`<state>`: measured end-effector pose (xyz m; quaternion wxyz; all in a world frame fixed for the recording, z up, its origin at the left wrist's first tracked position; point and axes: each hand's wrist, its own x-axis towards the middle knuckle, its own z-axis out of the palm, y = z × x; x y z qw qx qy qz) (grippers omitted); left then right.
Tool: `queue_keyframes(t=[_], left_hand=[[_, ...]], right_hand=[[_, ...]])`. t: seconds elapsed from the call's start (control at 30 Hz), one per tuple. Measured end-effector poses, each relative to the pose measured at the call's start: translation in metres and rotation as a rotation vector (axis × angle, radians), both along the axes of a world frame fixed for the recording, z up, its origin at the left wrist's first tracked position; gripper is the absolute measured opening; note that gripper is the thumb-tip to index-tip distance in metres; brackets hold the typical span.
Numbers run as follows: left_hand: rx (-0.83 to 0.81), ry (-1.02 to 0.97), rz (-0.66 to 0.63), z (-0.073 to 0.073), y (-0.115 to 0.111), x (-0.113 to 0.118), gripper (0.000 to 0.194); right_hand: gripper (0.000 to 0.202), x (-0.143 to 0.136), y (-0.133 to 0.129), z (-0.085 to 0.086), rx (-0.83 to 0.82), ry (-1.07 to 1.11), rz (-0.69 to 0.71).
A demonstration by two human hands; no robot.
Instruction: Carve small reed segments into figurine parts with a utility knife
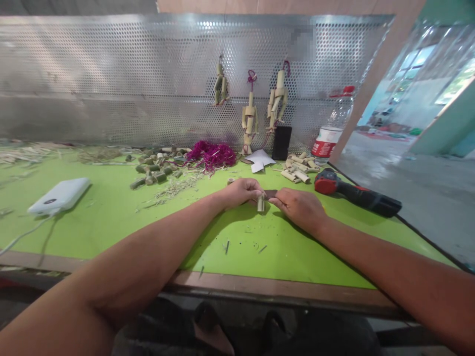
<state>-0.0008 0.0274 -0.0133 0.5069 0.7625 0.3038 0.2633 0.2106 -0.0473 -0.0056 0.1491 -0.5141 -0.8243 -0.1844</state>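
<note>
Pinching a short, pale tube [261,203] with thumb and fingers closed, the left hand [243,192] holds it upright over the smooth green tabletop [297,252], between the two hands. The right hand [300,205] is folded tightly around a flat, dark piece [272,193], which reaches toward the tube's upper part; whether they touch, I cannot tell. Behind lie a loose tangle of purple string [211,154] and a pile of cylindrical pale pieces [299,168]. Before the shiny, perforated metal sheet [148,74] stands a clear plastic bottle [331,132] with red cap; its content I cannot tell.
</note>
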Motion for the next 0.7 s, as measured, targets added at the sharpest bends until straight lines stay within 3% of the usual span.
queue_keyframes(t=[0.33, 0.6, 0.7], left_hand=[[-0.018, 0.000, -0.002, 0.0015, -0.0016, -0.0003, 0.025], [-0.041, -0.040, -0.006, 0.0042, -0.0051, 0.0006, 0.021], [-0.040, -0.040, -0.004, 0.0034, -0.0038, 0.0003, 0.020]], right_hand=[[0.050, 0.0014, 0.0002, 0.0009, -0.032, -0.013, 0.019], [0.054, 0.0039, 0.0009, -0.0036, -0.103, -0.096, 0.188], [0.053, 0.0040, 0.0005, -0.0044, -0.088, -0.066, 0.189]])
